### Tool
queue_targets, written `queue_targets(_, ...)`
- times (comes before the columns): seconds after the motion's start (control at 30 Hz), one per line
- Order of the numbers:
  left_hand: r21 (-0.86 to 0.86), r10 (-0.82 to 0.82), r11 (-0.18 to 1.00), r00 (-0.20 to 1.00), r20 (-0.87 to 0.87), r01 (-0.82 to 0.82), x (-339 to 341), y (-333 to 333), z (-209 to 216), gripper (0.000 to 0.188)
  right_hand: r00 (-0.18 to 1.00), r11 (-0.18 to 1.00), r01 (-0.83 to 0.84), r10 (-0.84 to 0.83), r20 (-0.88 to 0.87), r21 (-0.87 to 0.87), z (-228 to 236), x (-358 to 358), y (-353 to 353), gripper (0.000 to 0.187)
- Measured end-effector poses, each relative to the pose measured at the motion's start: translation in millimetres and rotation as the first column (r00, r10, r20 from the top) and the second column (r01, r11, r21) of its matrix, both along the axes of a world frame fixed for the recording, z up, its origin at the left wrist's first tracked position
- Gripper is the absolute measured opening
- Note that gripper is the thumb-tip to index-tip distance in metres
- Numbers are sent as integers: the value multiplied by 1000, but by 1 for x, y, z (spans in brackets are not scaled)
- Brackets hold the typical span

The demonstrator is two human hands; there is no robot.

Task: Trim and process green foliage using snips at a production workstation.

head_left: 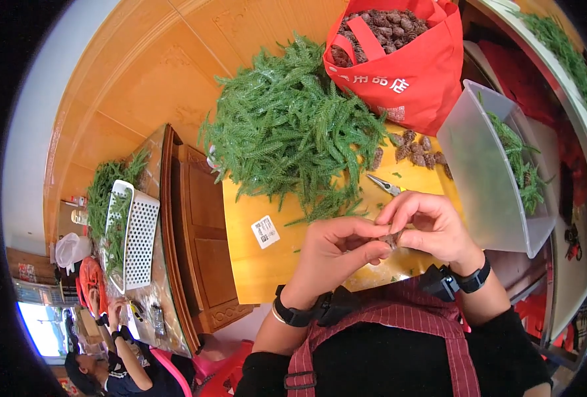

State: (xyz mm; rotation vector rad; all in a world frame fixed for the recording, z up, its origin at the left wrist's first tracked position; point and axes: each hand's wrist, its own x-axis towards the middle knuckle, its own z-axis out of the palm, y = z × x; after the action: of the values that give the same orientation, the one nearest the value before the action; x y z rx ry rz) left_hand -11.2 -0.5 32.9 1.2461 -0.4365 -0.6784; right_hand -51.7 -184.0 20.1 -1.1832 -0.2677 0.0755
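Note:
My left hand [338,250] and my right hand [432,230] meet over the near part of the yellow table [240,258]. Both pinch a small brownish thing [392,239] between thumbs and fingers. Most of it is hidden by the fingertips, so its kind cannot be told. Just beyond my right hand lie pliers [384,185] with a dark and yellow handle, their pointed jaws toward the upper left. Several brown pine cones [418,153] are scattered past the pliers. A big heap of green artificial pine sprigs [293,126] covers the far left of the table.
A red bag [426,79] full of pine cones stands at the back. A translucent plastic bin [479,172] with green sprigs is on the right. A white label [265,232] lies near the left edge. Far left, another person [131,360] works beside a white perforated basket [141,231].

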Motion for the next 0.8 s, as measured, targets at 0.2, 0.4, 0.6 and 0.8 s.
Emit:
queue_targets(0.2,68,-6,998,971,239,-10,-2,0,-1,19,998,997,-10,15,-60,81,-1,-3,3,14)
queue_targets(0.4,-26,85,996,988,130,-82,-5,-5,-2,20,999,996,42,-40,-30,78,1,-3,6,13)
queue_targets(0.6,-6,163,983,857,489,-183,-5,-11,-6,20,976,974,205,-196,94,-98,2,-6,12,9)
queue_targets(0.8,-76,137,989,975,175,-126,-3,-7,-11,18,960,963,261,-267,-88,-74,-4,1,-2,9)
